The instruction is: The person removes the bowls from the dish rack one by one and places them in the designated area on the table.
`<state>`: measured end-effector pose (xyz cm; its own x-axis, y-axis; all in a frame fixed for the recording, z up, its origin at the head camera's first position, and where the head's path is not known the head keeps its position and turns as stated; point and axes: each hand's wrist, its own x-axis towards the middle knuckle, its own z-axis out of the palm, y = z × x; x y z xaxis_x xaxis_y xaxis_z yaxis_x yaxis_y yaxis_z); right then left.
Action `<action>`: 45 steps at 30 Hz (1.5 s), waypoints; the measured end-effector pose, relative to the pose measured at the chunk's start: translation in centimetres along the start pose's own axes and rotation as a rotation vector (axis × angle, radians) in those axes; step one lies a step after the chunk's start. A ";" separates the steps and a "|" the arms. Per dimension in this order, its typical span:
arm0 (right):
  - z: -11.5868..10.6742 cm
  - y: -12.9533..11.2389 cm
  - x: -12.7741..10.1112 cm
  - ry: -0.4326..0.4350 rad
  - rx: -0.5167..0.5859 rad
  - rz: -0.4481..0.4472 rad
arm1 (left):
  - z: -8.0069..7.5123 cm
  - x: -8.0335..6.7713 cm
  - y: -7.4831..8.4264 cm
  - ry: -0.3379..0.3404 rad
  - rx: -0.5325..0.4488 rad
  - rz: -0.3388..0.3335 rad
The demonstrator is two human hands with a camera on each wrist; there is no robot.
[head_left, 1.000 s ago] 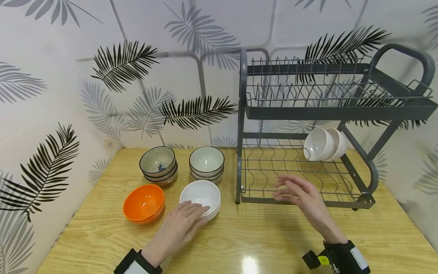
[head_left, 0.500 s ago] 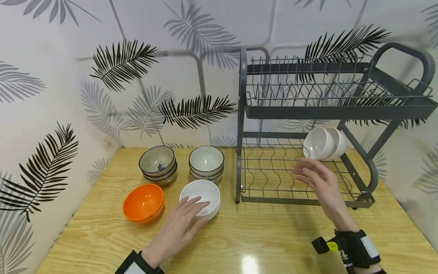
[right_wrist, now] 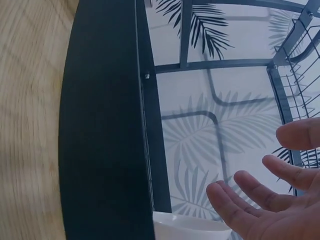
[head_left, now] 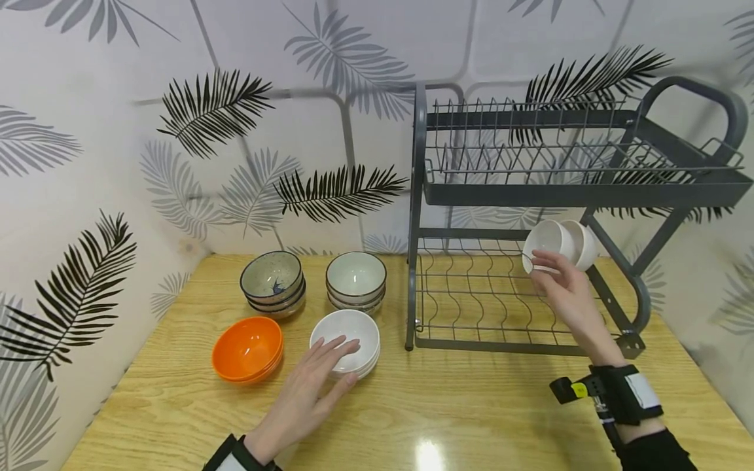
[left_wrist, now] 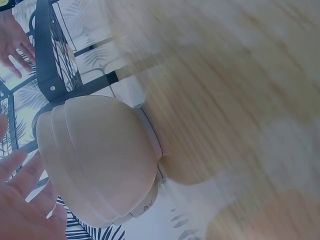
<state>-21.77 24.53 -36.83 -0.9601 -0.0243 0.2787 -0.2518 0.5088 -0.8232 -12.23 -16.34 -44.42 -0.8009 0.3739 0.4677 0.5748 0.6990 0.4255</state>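
Note:
Two white bowls [head_left: 546, 237] stand tilted on edge, one behind the other, at the right of the dish rack's lower tier. My right hand [head_left: 570, 294] has its fingertips over the front bowl's lower rim in the head view; the right wrist view shows the fingers [right_wrist: 227, 202] spread, with a white bowl [right_wrist: 187, 231] close by. Over the near side of a stack of white bowls [head_left: 344, 330] hovers my left hand [head_left: 309, 396], fingers loosely extended and holding nothing. That stack [left_wrist: 100, 155] sits beside the left fingers [left_wrist: 42, 197] in the left wrist view.
Orange bowls [head_left: 247, 350] are stacked left of the white ones. Behind stand speckled grey bowls [head_left: 271, 278] and dark-rimmed pale bowls [head_left: 356, 275]. The dark two-tier dish rack [head_left: 565, 194] occupies the right side of the wooden table [head_left: 412, 405], against a leaf-patterned wall.
My right hand has moved right and away from me, from the rack's front edge to the tilted white bowls. My left hand has lifted slightly from the white stack, its fingers spreading.

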 end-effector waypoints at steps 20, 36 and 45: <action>-1.6 1.0 4.5 -0.006 -0.440 0.040 | 0.1 -0.1 -0.1 0.041 -0.019 0.009; -1.7 0.8 6.7 -0.146 -0.544 0.155 | 0.2 -0.1 -0.1 0.046 0.006 0.024; -1.9 0.6 7.3 -0.195 -0.585 0.179 | 0.1 -0.1 0.1 0.025 0.003 0.011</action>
<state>-28.70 26.30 -34.29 -0.9995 -0.0236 0.0215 -0.0306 0.9035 -0.4276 -12.07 -16.30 -44.50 -0.7902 0.3661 0.4915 0.5828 0.6968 0.4181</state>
